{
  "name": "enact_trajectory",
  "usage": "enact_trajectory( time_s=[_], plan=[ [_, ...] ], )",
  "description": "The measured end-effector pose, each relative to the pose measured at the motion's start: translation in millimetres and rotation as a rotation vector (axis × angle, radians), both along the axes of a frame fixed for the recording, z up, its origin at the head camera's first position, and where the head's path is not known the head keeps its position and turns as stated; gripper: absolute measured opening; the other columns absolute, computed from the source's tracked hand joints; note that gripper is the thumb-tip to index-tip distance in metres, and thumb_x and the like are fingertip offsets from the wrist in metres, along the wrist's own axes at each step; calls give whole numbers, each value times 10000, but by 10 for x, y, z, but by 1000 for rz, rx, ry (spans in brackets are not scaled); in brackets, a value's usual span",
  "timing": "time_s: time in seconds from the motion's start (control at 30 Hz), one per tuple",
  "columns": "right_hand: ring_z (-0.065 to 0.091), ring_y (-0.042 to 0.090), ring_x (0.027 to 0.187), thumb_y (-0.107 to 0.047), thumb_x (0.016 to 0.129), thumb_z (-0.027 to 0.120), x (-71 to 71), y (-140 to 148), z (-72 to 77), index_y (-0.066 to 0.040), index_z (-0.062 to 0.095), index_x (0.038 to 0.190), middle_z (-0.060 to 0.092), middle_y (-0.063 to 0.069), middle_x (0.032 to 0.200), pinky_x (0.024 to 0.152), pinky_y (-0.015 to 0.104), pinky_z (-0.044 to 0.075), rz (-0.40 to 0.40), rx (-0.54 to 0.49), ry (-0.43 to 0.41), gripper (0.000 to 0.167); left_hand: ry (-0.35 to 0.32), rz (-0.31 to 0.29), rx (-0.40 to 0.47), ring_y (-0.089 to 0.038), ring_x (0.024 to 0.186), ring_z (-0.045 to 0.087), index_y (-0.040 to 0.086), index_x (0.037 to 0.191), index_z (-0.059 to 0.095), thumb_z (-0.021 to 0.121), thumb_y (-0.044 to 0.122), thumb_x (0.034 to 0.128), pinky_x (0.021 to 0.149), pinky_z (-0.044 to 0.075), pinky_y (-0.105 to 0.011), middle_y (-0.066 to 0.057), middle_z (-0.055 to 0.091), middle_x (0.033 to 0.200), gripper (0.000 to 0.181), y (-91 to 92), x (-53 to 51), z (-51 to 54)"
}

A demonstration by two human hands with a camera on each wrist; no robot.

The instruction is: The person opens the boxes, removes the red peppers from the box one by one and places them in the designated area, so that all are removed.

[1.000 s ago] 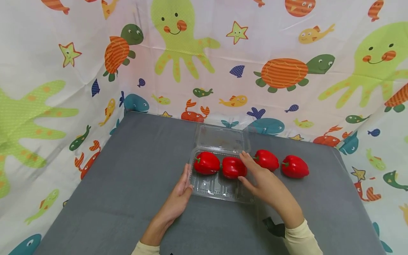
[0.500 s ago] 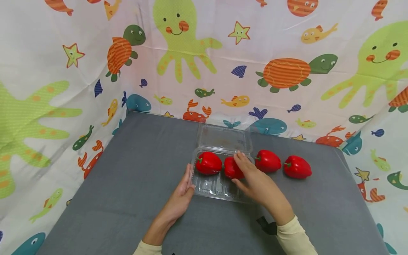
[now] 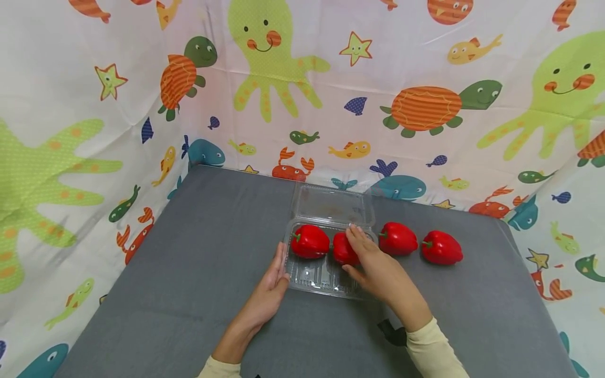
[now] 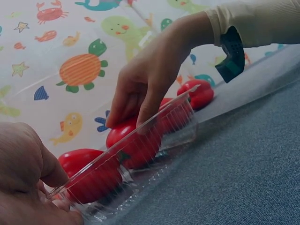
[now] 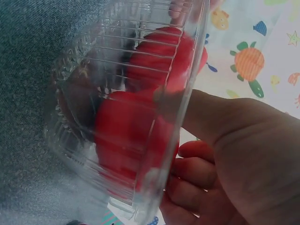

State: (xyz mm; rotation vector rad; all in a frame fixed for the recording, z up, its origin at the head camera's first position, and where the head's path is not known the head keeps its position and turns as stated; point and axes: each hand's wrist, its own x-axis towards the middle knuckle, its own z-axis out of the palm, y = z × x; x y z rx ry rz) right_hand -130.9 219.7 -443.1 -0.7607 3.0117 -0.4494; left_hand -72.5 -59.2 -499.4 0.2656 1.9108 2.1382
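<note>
The left hand point(image 3: 264, 299) grips one clear, hinged plastic container point(image 3: 309, 282); the right hand point(image 3: 385, 275) pinches one of two glossy red bell peppers point(image 3: 340, 251) inside, covering more of it than a second ago. Rightward beyond it, two more peppers point(image 3: 398, 239) lie on the grey desk point(image 3: 198, 252).

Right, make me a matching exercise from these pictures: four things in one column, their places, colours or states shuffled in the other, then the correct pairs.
1. Left fingers
2. Right fingers
3. Lid
4. Tabletop

A. Gray
B. On a red pepper inside the clear container
C. Open, at the container's far side
D. Gripping the container's left side

Pairs: 1-D; 2-B; 3-C; 4-A
</note>
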Motion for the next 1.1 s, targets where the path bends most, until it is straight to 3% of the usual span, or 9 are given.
enact_trajectory(
  time_s=[1.1],
  plan=[
    [540, 387, 1411, -263, 804, 943, -12, -137, -95, -54, 491, 1579, 515, 179, 1575, 913, 559, 597, -121, 21, 121, 921, 11, -17, 9, -110, 1615, -47, 151, 1693, -99, 322, -13, 1121, 1282, 49, -351, 50, -75, 1770, 730, -17, -9, -26]
  ],
)
